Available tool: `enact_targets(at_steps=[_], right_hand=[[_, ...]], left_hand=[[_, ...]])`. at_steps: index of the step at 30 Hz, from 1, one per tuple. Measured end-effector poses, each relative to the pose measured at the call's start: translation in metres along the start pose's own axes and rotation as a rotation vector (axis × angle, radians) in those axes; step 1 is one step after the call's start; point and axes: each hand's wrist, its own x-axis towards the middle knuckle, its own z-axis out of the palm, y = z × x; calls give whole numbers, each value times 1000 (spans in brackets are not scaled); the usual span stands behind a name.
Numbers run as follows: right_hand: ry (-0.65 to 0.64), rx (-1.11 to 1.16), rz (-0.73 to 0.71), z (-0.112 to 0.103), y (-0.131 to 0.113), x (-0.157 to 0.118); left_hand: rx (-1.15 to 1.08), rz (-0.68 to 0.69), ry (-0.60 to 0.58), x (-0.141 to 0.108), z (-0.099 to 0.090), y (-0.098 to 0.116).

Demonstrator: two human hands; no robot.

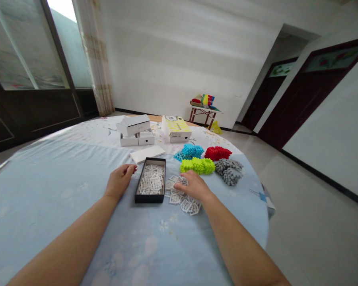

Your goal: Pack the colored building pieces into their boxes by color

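A black open box (150, 198) stands in the middle of the table, filled with white lattice pieces (151, 178). To its left my left hand (119, 182) rests on the cloth with its fingers curled closed; what they hold, if anything, is hidden. My right hand (194, 185) is over a loose pile of white lattice pieces (188, 204) right of the box, thumb and fingers apart. Just beyond that hand lies a lime-green heap (197, 166) of knobbly pieces, with blue (191, 151), red (217, 153) and grey (229, 171) heaps around it.
A flat white lid (147, 153) lies behind the black box. Farther back are stacked white boxes (134, 125) and a yellow-and-white box (176, 129). At the right edge of the round table, a blue clip (262, 197) grips the cloth (107, 155).
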Motion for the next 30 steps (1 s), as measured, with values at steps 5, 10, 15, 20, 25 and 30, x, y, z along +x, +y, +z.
enact_targets(at_steps=[5,10,15,20,25,30], right_hand=[[-60,-71,-99,2,-4,0],[-73,-84,-113,-1,-3,1],[-51,-101,-132,-2,-4,1],[49,-105,-115,-6,-3,0],[142,-32,-81,-10,2,1],[153,199,-81,-14,8,2]], left_hand=[[14,2,12,-3,-1,4],[43,-2,-1,-4,1,3],[107,28,-2,-4,3,0],[137,38,-2,-5,3,-2],[135,44,6,-5,0,0],[121,30,10,-6,-1,1]])
